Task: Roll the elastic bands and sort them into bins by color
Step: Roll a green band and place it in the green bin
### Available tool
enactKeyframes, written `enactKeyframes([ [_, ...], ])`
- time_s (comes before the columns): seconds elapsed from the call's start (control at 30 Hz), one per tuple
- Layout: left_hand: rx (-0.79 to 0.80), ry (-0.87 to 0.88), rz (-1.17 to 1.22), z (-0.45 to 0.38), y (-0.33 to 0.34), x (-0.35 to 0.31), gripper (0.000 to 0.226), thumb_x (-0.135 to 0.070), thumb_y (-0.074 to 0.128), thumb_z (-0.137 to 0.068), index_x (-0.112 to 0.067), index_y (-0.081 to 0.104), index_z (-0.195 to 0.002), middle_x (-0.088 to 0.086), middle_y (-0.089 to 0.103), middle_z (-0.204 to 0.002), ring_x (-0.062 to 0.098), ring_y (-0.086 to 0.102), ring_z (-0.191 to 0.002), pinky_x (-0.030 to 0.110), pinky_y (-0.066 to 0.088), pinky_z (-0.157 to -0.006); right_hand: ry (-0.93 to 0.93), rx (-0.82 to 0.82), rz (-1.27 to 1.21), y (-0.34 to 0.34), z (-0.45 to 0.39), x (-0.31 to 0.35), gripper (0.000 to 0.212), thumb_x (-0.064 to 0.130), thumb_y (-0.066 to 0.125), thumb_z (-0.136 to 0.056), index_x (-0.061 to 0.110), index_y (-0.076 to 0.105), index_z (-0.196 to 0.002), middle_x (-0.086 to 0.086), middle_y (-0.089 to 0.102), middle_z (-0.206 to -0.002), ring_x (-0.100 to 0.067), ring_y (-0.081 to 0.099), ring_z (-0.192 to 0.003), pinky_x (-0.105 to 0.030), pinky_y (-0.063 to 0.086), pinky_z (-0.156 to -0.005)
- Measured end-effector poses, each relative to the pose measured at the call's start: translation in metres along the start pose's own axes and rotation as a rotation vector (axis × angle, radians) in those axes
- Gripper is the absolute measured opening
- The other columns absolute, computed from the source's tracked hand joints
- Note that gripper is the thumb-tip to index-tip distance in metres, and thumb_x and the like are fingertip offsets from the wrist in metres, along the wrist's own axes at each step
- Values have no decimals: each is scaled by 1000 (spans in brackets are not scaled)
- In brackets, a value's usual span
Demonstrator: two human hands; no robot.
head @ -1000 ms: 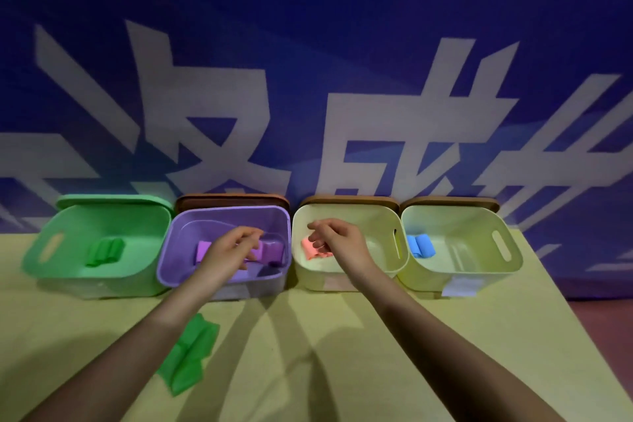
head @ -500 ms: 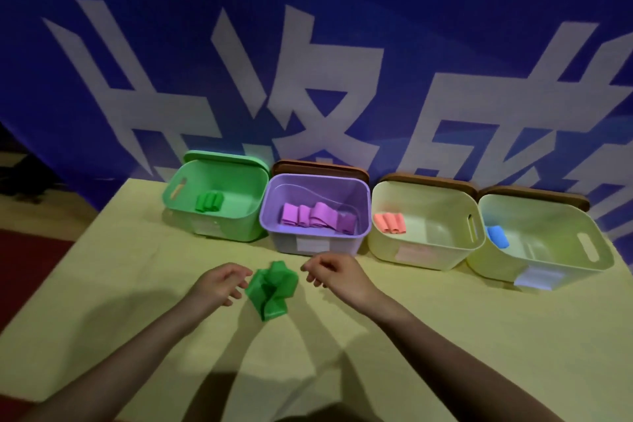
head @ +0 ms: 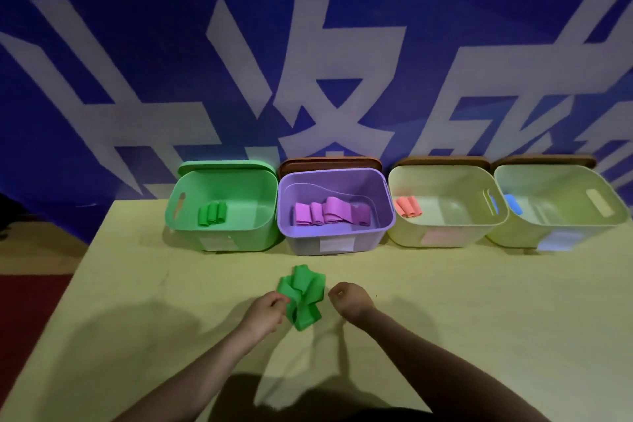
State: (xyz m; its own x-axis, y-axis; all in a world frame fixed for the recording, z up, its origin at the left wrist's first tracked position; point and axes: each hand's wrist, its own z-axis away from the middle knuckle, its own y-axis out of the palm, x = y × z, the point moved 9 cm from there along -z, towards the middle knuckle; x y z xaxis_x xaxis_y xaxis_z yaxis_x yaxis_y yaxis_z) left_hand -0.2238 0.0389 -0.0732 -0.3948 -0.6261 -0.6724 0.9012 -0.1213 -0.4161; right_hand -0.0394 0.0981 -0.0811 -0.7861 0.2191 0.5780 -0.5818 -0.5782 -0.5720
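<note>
Moved since half a second back: both hands (head: 308,308) closer to the crumpled green elastic band (head: 303,296), now flanking it.

Head view, sole view.
- Left hand (head: 263,313): fingers curled, touching or pinching the band's left edge; full grip not certain.
- Right hand (head: 351,300): loosely curled, just beside the band, holding nothing visible.
- Band: loose heap on yellow tabletop (head: 479,301), in front of the bins. Judged light, soft, floppy, somewhat springy; best taken at one free end, flattened, then rolled.
- Green plastic bin (head: 222,233): green rolls inside; likely destination.
- Purple plastic bin (head: 335,243): purple rolls.
- Two pale yellow bins (head: 442,229), (head: 555,233): pink rolls, blue roll.
- Obstruction between band and bins: none seen.
</note>
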Motion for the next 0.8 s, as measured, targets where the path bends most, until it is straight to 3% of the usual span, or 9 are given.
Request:
enactKeyframes([
  [0.1,56,-22,-28,-15,12,6,19,-18,40,-100,-19,58,-104,2,59,-85,13,52,-70,23,41,-59,125,-52,-85,-2,-8,-8,30,32,51,-96,7,68,-101,-8,68,-102,-23,62,-95,-29,47,-83],
  [0.23,5,20,-128,-34,6,14,14,-20,47,-98,-18,56,-108,8,65,-102,18,56,-79,31,48,-71,236,-54,-125,4,-20,-9,42,55,55,-89,17,61,-70,0,64,-74,-14,58,-67,-28,47,-70],
  [0.3,-75,49,-144,-40,-2,17,28,-17,55,-94,-13,52,-121,7,66,-105,17,58,-82,30,47,-69,257,-40,-103,13,-27,-7,40,58,58,-84,20,63,-77,2,66,-78,-13,60,-70,-26,46,-66],
  [0.4,-166,88,-144,-43,-11,20,52,-18,64,-89,-13,40,-135,4,67,-94,19,63,-78,24,39,-57,227,-3,-6,21,-33,1,25,43,60,-87,19,64,-90,2,63,-82,-16,59,-79,-26,45,-70],
  [0.5,-171,116,-240,-47,-13,20,13,-20,62,-90,-21,56,-101,-3,62,-80,18,59,-73,32,41,-59,203,9,-1,20,-37,-1,17,27,53,-90,14,65,-91,-6,65,-92,-22,60,-88,-29,47,-76],
  [0.57,-179,147,-206,-50,-14,18,16,-17,61,-90,-25,53,-78,-3,58,-72,17,55,-67,33,41,-59,183,-2,-141,16,-36,-8,15,22,54,-90,15,59,-77,-7,61,-83,-21,56,-80,-30,44,-69],
  [0.67,-255,175,-46,-51,-21,14,15,-10,60,-89,-19,55,-78,8,58,-79,23,55,-72,33,39,-60,126,-88,-467,-3,-29,-17,15,15,58,-91,4,61,-82,-12,62,-82,-23,57,-77,-37,49,-65],
  [0.8,-274,57,343,-41,-25,10,17,-7,46,-97,-19,52,-86,2,56,-86,19,54,-76,34,48,-65,149,-171,-888,-29,-13,-30,9,5,53,-95,5,61,-91,-14,65,-93,-26,63,-86,-27,53,-62],
])
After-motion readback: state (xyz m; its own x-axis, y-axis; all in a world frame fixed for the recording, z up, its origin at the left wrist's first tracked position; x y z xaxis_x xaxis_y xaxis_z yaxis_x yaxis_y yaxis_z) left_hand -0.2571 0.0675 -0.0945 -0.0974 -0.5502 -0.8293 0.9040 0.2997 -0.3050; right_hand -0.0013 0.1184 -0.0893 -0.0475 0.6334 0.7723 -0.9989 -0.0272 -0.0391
